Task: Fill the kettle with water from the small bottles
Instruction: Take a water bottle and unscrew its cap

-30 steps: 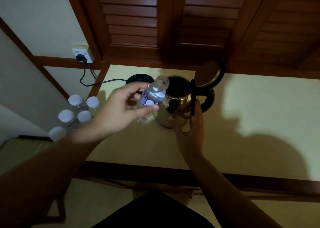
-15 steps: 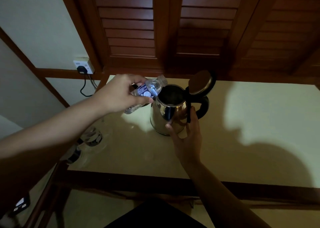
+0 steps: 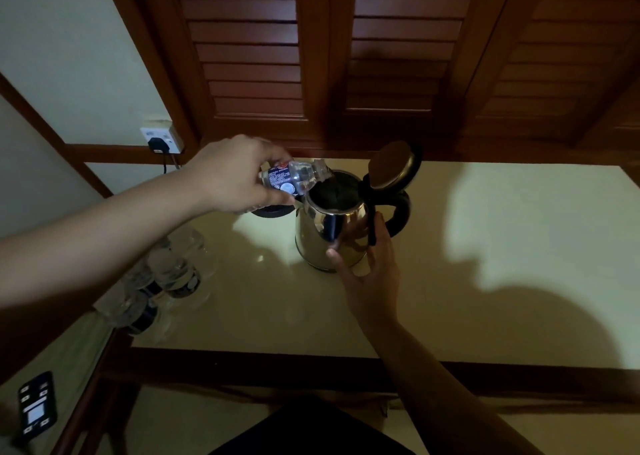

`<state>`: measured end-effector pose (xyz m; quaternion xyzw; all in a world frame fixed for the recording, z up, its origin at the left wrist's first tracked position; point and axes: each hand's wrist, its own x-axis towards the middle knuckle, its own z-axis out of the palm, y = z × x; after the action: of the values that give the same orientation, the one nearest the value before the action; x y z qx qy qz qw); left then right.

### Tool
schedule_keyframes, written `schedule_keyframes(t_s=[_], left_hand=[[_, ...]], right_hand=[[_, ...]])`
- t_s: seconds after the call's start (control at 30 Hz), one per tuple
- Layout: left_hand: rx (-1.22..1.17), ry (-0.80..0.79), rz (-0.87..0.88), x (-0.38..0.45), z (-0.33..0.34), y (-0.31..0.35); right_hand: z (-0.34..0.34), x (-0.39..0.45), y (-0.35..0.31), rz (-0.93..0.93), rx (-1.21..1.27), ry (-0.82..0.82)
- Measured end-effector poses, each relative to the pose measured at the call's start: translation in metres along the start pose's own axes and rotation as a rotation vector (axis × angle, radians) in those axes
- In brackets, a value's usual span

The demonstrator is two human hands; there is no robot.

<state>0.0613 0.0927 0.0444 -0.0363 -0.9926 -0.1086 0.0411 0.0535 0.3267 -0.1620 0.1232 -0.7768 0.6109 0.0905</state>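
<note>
My left hand (image 3: pixel 235 174) grips a small water bottle (image 3: pixel 296 177), fingers and thumb curled round its labelled body, and holds it tipped almost on its side with the open neck over the rim of the kettle (image 3: pixel 332 229). I cannot tell whether water is running out; the mouth of the kettle is too dark. The kettle is polished steel and stands on the pale tabletop (image 3: pixel 485 281), its hinged lid (image 3: pixel 393 165) up and its black handle (image 3: pixel 398 212) facing away to the right. My right hand (image 3: pixel 367 274) rests against the near side of the kettle body, fingers straight and spread, thumb touching the lower wall. Just behind the bottle sits the black kettle base (image 3: pixel 270 210), partly hidden by my left hand. More small bottles (image 3: pixel 169 274) stand clustered at the left edge of the table under my left forearm. A wall socket (image 3: pixel 159 139) with a black plug sits on the wall beyond.
</note>
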Motion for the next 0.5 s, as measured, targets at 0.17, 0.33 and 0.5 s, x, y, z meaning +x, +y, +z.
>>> schedule_keyframes(t_s=[0.17, 0.33, 0.5], left_hand=[[0.078, -0.017, 0.036, 0.0029, -0.0007, -0.0015], [0.126, -0.007, 0.069, 0.0068, -0.0008, -0.0037], [0.188, 0.016, 0.107, 0.0099, -0.0011, -0.0050]], right_hand=[[-0.0002, -0.0009, -0.0012, -0.012, 0.004, 0.012], [0.0000, -0.0008, -0.0020, -0.014, 0.010, 0.019], [0.0001, -0.0011, -0.0028, 0.010, 0.021, 0.009]])
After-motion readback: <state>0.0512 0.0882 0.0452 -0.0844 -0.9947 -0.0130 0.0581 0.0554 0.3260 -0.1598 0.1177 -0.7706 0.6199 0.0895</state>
